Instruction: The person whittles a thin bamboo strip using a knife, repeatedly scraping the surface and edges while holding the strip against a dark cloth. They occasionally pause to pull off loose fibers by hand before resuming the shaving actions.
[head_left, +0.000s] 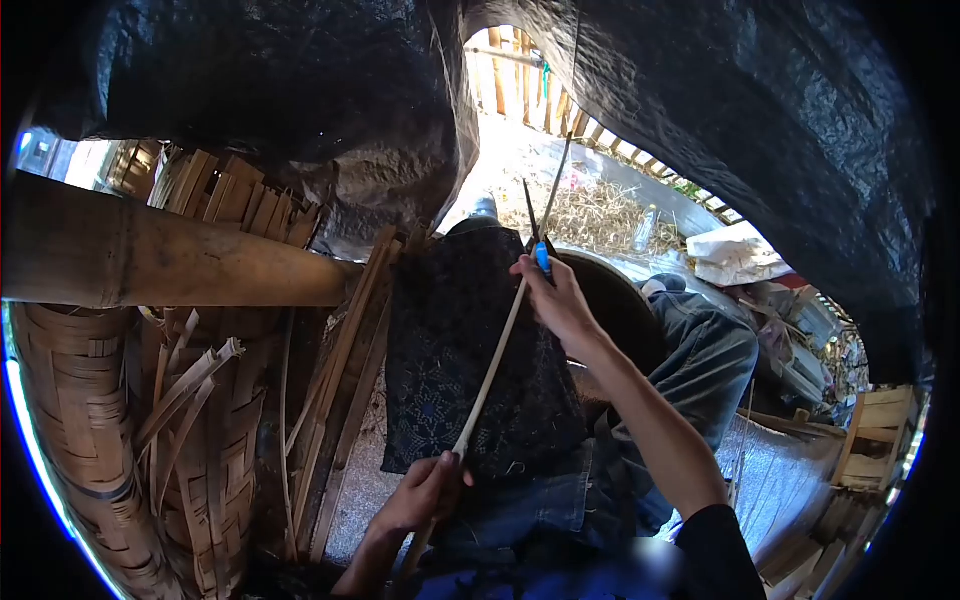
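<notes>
A long, pale bamboo strip (492,375) runs slantwise over my lap, from below my left hand up past my right hand. My left hand (425,490) is closed around its lower part. In my right hand (562,305) is a knife (542,257) with a bright blue part on its handle and a thin dark blade pointing up and away. The right fingers are closed at the knife, against the strip; how they share the two is partly hidden. Beneath the strip a dark patterned cloth (430,390) covers my leg.
A thick bamboo pole (200,255) crosses at left above a woven bamboo basket (80,400) and split strips (190,395). Black plastic sheeting (740,130) hangs overhead. Beyond the opening are a clear bottle (645,228) and a white sack (735,252).
</notes>
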